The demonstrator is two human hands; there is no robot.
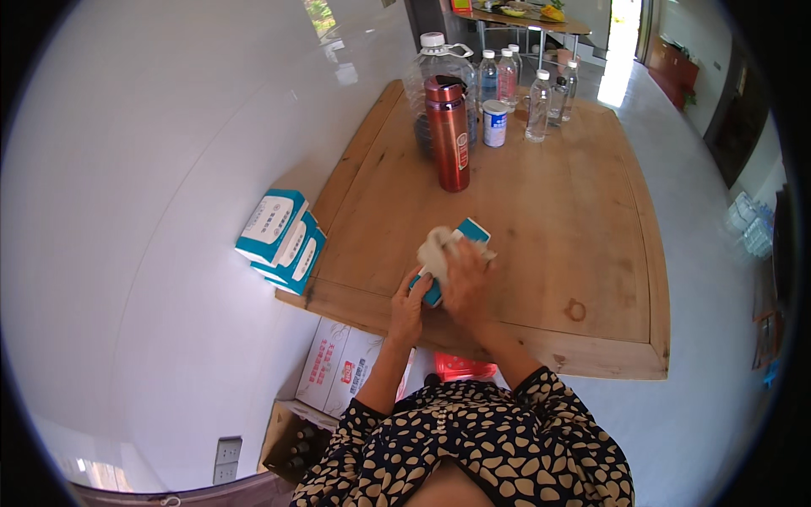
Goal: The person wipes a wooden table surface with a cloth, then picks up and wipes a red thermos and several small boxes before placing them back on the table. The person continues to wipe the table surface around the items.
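Near the front of the wooden table (549, 245), my left hand (406, 309) grips the near end of a teal and white box (474, 230), thumb on top. A crumpled pale cloth (437, 251) lies over the middle of that box. My right hand (466, 283) is closed on the cloth and presses it against the box; motion blurs its fingers a little. Most of the box's top is hidden by the cloth and hand. To the left, similar teal and white boxes (283, 237) are stacked at the table's edge by the wall.
Beyond my hands stand a red thermos flask (449, 144), a large clear jug (421, 89), a white and blue can (495, 127) and several clear bottles (537, 110). Below the near edge are a white carton (334, 363) and a red object (463, 367). A white wall (169, 169) borders the left.
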